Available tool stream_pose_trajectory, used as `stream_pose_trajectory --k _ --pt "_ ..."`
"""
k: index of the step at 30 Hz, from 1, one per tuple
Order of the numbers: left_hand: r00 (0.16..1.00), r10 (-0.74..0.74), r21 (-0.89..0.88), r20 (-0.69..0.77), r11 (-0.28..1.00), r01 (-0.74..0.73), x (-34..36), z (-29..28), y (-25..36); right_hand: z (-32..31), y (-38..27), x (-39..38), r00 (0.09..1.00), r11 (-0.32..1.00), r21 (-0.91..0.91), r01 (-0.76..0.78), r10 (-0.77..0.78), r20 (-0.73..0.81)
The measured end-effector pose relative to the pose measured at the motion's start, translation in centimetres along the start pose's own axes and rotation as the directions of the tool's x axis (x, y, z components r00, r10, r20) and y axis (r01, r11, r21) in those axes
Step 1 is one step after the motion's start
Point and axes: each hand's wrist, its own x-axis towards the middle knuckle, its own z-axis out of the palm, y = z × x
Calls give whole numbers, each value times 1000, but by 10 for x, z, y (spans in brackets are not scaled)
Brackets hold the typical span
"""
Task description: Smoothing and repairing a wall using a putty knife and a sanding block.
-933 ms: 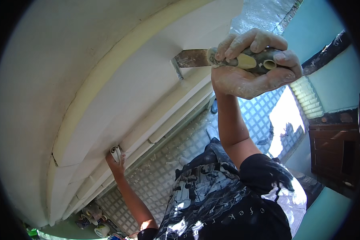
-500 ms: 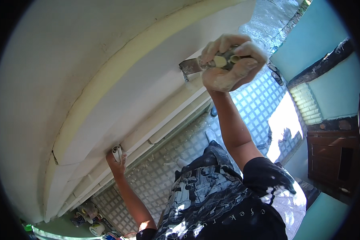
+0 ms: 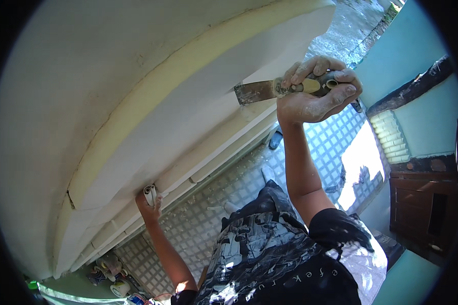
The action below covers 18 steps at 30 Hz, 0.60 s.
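Observation:
My right hand (image 3: 318, 99) is wrapped, dusty with white residue, round the dark and yellow handle (image 3: 310, 85) of a scraper. Its metal blade (image 3: 254, 93) extends left against or just over the pale, stepped moulding (image 3: 213, 86); I cannot tell if it touches. Lower left, my left hand (image 3: 148, 203) grips a white rolled item (image 3: 149, 192), its material unclear, resting at or beside the moulding's ledge. A curved yellowish band (image 3: 112, 122) with a thin crack along its edge runs across the surface above both hands.
A tiled floor (image 3: 315, 137) lies below, with dark footwear (image 3: 276, 140). At the right stand turquoise walls (image 3: 422, 112), a dark beam (image 3: 402, 89), a stack of cream pieces (image 3: 389, 132) and a brown wooden cabinet (image 3: 417, 208). Assorted items (image 3: 119, 287) are piled at the lower left.
My right hand with the scraper shifted left, then back right and slightly lower. Less white material shows at the blade's tip. My left hand has barely moved.

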Motion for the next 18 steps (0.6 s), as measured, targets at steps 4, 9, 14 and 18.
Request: stream_pose_trajectory --k 4,9,14,18 --pt "998 63 18 -20 998 -62 2 -2 -4 1 1 10 999 990 134 39 -43 22" --pt "983 -169 -115 72 977 177 -19 -11 -47 5 6 13 994 988 132 76 -85 65" --pt "993 -115 22 37 993 114 -9 -5 -38 16 9 2 997 997 23 69 -70 18" --pt "990 -137 -95 -26 986 134 -17 -5 -53 18 0 18 998 957 288 36 -19 -60"
